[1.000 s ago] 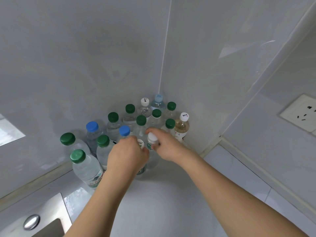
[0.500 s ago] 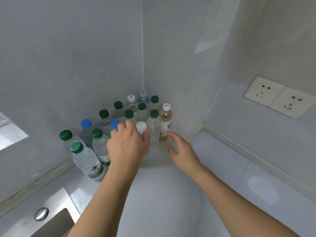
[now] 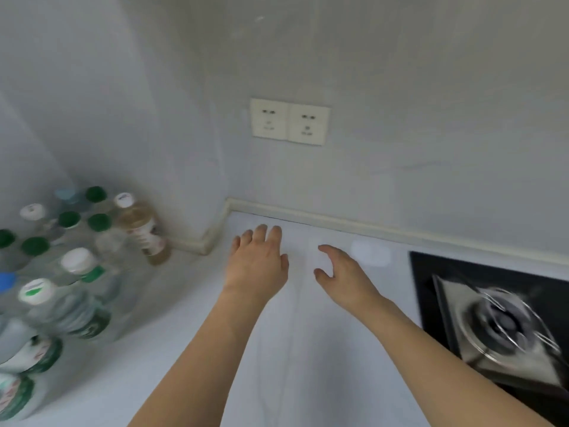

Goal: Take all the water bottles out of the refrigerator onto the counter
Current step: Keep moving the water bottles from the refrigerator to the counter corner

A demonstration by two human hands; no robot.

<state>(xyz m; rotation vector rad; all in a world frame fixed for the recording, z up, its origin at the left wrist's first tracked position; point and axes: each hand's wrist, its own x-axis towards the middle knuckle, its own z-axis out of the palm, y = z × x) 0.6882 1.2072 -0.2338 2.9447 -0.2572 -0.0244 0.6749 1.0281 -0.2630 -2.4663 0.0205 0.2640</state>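
So: both hands empty over the counter [image 3: 308, 349], left hand [image 3: 257, 266] flat with fingers straight, right hand [image 3: 341, 274] loosely spread. Water bottles [image 3: 77, 272] clustered upright in the left corner, roughly fourteen caps visible (blurred, edge-cropped). Two wall sockets [image 3: 289, 122]; one gas burner [image 3: 505, 322] at right.

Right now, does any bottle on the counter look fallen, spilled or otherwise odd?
Nothing stands out. The water bottles stand upright, packed in the corner of the counter; no spill shows. Both hands hold nothing.
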